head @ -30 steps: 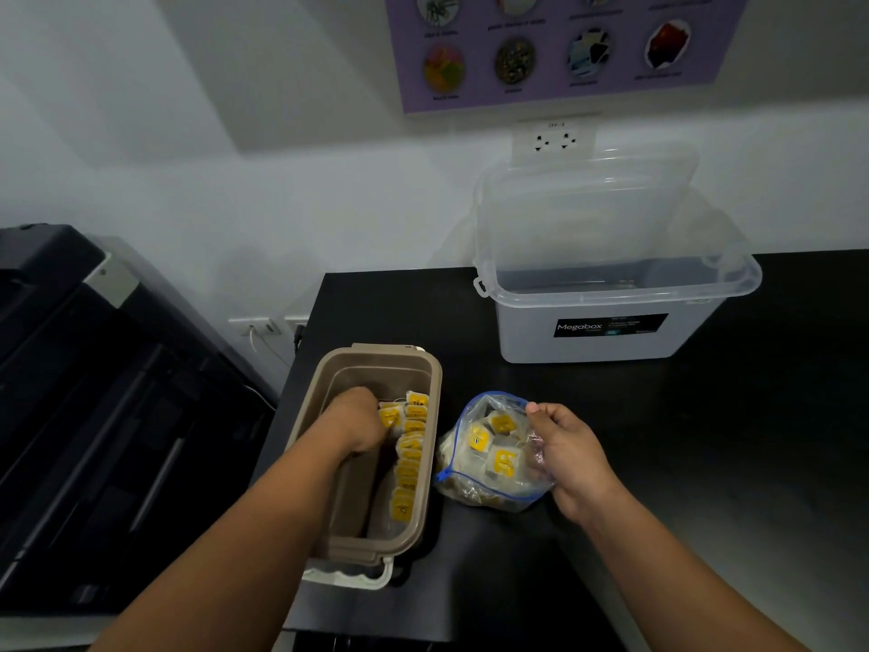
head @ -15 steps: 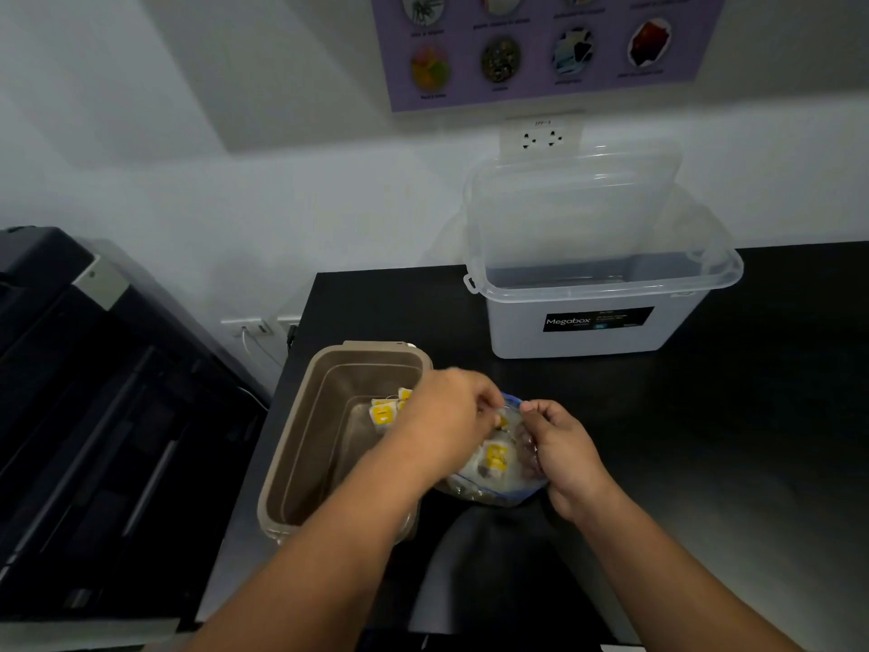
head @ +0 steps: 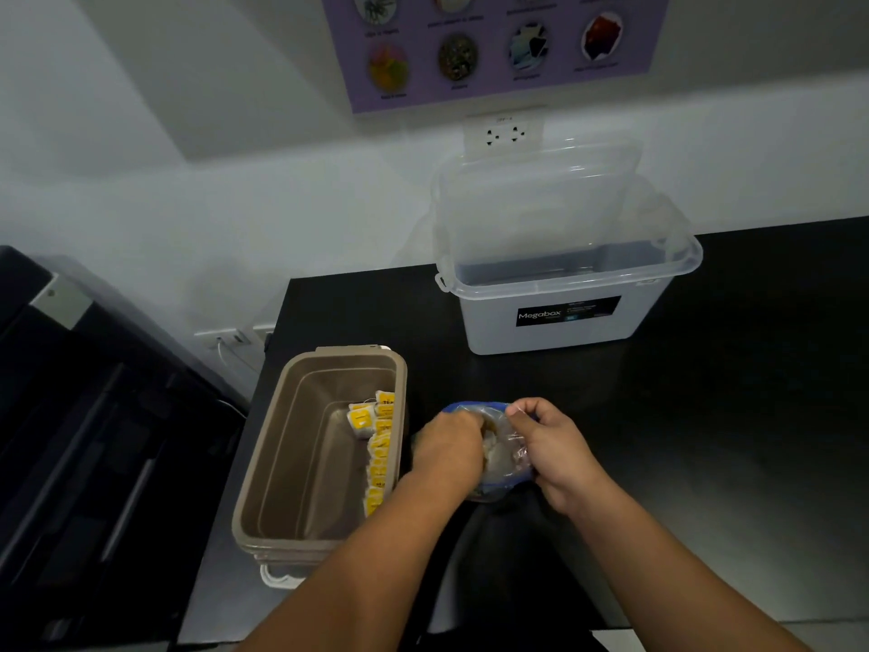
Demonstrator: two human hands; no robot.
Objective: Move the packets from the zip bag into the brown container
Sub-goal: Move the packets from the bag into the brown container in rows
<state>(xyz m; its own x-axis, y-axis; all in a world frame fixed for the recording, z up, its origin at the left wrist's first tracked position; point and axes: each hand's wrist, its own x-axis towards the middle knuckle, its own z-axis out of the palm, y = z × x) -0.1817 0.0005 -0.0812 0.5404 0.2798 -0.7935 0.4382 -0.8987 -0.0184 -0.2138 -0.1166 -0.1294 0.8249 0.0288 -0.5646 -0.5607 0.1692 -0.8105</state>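
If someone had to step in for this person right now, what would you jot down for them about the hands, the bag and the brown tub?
Left hand: reaches into the clear zip bag with a blue seal. Its fingers are hidden inside, so I cannot tell whether it grips a packet.
Right hand: pinches the bag's rim, holding it open on the black table.
Done: a row of yellow-and-white packets lies along the right wall of the brown plastic container, which stands beside the bag.
Left: pale contents show through the bag, so more packets probably need to go across.
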